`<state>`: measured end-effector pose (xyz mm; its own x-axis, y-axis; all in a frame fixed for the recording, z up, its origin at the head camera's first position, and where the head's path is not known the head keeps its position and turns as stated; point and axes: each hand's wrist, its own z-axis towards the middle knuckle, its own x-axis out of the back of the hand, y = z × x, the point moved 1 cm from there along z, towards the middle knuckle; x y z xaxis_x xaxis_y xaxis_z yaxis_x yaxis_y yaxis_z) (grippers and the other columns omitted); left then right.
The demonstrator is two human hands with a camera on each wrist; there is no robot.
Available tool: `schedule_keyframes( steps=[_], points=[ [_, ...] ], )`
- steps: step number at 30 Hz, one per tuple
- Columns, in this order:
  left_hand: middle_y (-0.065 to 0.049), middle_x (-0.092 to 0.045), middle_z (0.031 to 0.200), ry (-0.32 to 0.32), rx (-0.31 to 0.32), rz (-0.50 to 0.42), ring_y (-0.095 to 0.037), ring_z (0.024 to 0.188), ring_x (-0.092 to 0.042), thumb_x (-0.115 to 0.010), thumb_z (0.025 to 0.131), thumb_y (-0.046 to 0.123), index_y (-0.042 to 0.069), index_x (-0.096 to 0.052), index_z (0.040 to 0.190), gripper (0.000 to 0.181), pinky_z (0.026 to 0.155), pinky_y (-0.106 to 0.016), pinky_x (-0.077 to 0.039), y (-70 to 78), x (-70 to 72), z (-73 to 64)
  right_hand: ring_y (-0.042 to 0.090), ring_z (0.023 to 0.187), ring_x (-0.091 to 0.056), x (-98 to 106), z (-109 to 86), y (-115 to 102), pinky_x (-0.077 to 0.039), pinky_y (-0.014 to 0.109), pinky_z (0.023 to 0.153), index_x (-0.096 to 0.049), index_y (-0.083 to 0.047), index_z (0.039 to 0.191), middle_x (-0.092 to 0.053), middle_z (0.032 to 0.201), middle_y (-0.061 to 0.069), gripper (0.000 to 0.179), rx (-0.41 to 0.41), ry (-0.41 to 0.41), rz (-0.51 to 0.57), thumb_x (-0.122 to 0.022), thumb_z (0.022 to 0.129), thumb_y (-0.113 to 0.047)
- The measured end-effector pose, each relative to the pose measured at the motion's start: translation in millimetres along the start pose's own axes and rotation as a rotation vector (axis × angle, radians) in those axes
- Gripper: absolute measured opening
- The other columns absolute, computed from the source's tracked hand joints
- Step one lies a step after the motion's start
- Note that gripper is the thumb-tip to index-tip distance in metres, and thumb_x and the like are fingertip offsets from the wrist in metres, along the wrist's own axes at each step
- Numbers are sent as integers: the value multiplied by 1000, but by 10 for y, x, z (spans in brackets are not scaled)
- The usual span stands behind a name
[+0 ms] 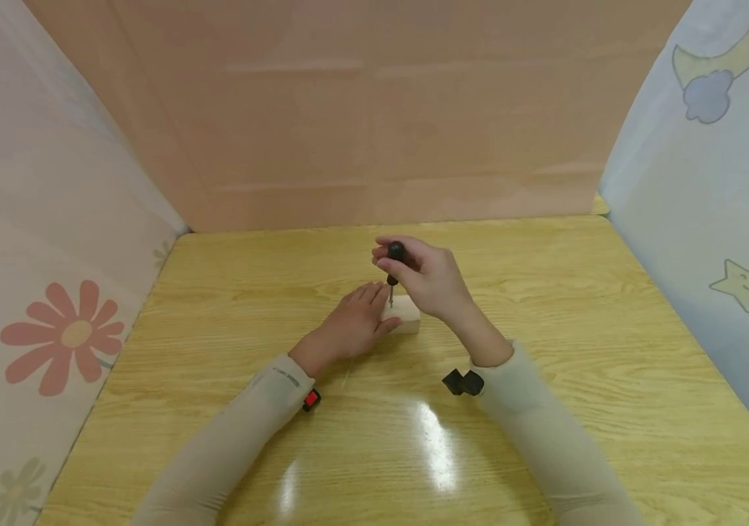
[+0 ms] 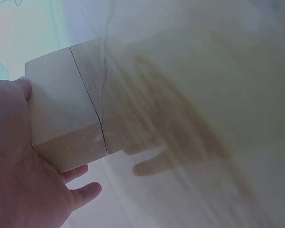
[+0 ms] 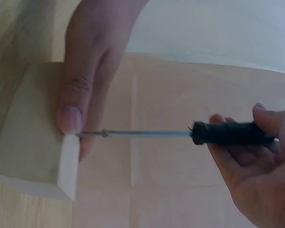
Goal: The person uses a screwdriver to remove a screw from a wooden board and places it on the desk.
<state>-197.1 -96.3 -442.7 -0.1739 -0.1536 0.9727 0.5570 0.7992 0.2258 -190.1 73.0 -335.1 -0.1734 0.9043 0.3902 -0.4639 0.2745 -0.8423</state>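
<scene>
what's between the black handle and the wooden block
A metal shaft, apparently with a screw at its tip, spans that stretch in the right wrist view.

Forearms [image 1: 229,446] converging forward. Right hand [image 1: 433,281]: raised above the left fingers [image 1: 366,294], thumb [image 1: 403,271] and fingers curled in a grip. Left hand [image 1: 353,323]: lower, back upward, thumb [image 1: 386,326] parted from the fingers.

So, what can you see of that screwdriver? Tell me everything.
The screwdriver has a black handle, perhaps plastic, and a thin, straight, silvery shaft that looks like metal. It stands roughly upright, handle up, over the pale wooden block. The right hand grips the handle. The shaft's lower end appears to meet what looks like a small screw at the block's top; its exact tip shape is unclear.
</scene>
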Motion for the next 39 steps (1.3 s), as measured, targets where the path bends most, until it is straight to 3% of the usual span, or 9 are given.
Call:
schedule_keyframes(
  steps=[3,5,8,13,16,19,25,27,39],
  points=[
    [-17,-25,165,-5,5,-7,-33,153,-22,-29,106,58,6,-16,162,77,121,-50,-26,0,18,6,20,114,-69,49,19,-3,-54,29,95,-61,-3,132,-71,122,11,31,-16,-78,60,-62,102,-12],
    [-16,-25,165,-9,11,-17,-33,153,-22,-28,106,59,6,-16,162,78,121,-51,-26,-1,20,8,21,116,-69,58,18,10,-54,29,96,-60,-2,130,-71,123,12,30,-26,-83,89,-62,102,-12],
    [-16,-24,166,-13,19,-28,-33,153,-21,-28,105,60,7,-15,163,79,121,-52,-25,-3,15,7,21,110,-70,36,-1,44,-56,29,91,-64,-2,123,-72,117,11,26,-6,-11,75,-66,100,-14],
    [-15,-23,166,-15,22,-35,-33,154,-20,-26,106,61,8,-13,163,79,121,-52,-25,5,11,6,18,93,-73,-25,-41,54,-59,29,82,-72,-5,112,-75,100,7,24,5,192,-29,-75,94,-21],
    [-15,-24,166,-12,18,-35,-33,153,-21,-27,106,60,7,-14,163,79,121,-52,-25,8,12,6,18,88,-74,-53,-57,34,-59,29,80,-74,-6,110,-77,95,6,25,2,244,-53,-78,92,-23],
    [-16,-25,165,-5,14,-30,-33,153,-22,-29,106,59,6,-16,163,79,121,-52,-26,9,14,2,18,92,-75,-56,-56,11,-59,29,81,-73,-5,112,-78,100,7,25,13,210,-56,-75,94,-21],
    [-18,-27,164,11,-2,-19,-35,152,-24,-32,107,56,3,-19,161,77,120,-52,-27,18,35,-10,21,112,-70,-13,-42,-37,-55,30,93,-63,-2,127,-72,120,10,27,22,-3,-46,-58,104,-14],
    [-19,-28,163,16,-9,-13,-35,152,-25,-33,107,54,2,-20,161,76,120,-52,-28,22,42,-13,21,114,-69,-16,-41,-38,-54,31,96,-60,-1,129,-70,123,10,28,14,-37,-39,-55,106,-14],
    [-18,-30,162,38,-31,9,-34,151,-27,-34,107,54,3,-21,160,75,119,-52,-30,27,8,-14,20,98,-73,-69,-81,-18,-59,34,86,-69,-4,114,-75,106,7,24,11,113,-106,-71,97,-20]
  ],
)
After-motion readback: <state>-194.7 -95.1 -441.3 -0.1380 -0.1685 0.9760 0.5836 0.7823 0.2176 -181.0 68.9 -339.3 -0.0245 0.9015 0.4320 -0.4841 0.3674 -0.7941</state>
